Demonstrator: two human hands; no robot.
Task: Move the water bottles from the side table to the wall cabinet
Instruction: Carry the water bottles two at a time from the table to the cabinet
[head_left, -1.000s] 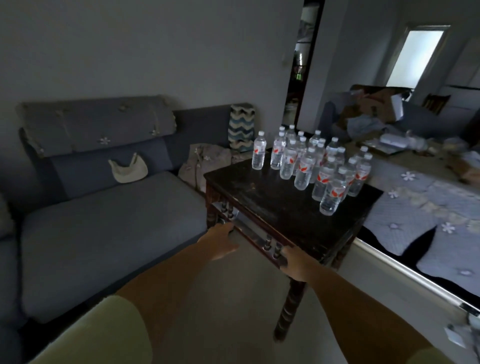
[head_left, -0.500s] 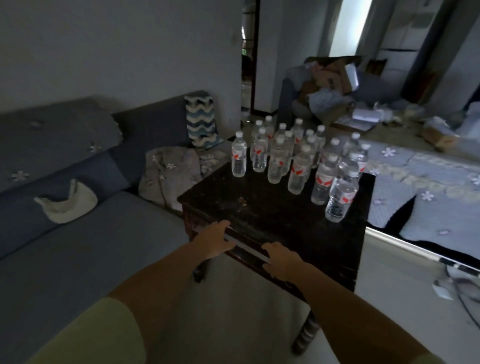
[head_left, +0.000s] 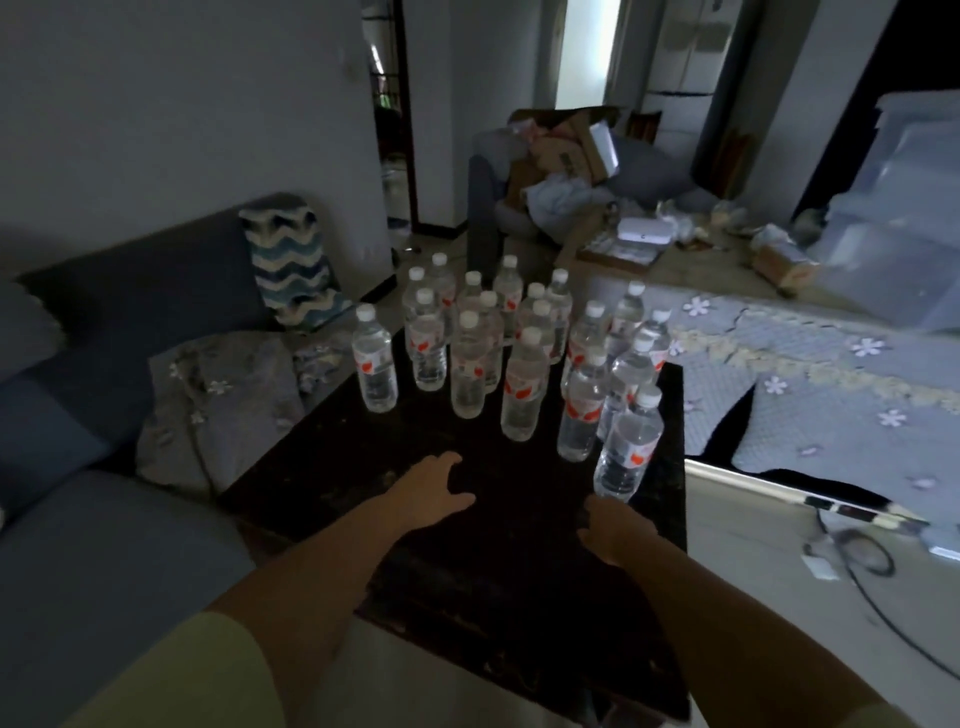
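Note:
Several clear water bottles (head_left: 521, 382) with white caps and red-marked labels stand upright in a cluster on the far half of a dark wooden side table (head_left: 509, 566). The nearest bottle (head_left: 628, 447) stands at the right edge. My left hand (head_left: 428, 493) hovers over the tabletop in front of the cluster, fingers spread and holding nothing. My right hand (head_left: 615, 530) is just below the nearest bottle, fingers relaxed, not touching it. The wall cabinet is not in view.
A blue-grey sofa (head_left: 93, 540) with a folded grey blanket (head_left: 218, 410) and a zigzag cushion (head_left: 291, 265) lies left of the table. A floral quilted cover (head_left: 831, 395) lies to the right. Cables (head_left: 872, 561) trail on the floor. Cardboard and clutter fill the back.
Both hands have moved from the table's near edge forward over its top, toward the bottles. The view has come closer and tilted down onto the table.

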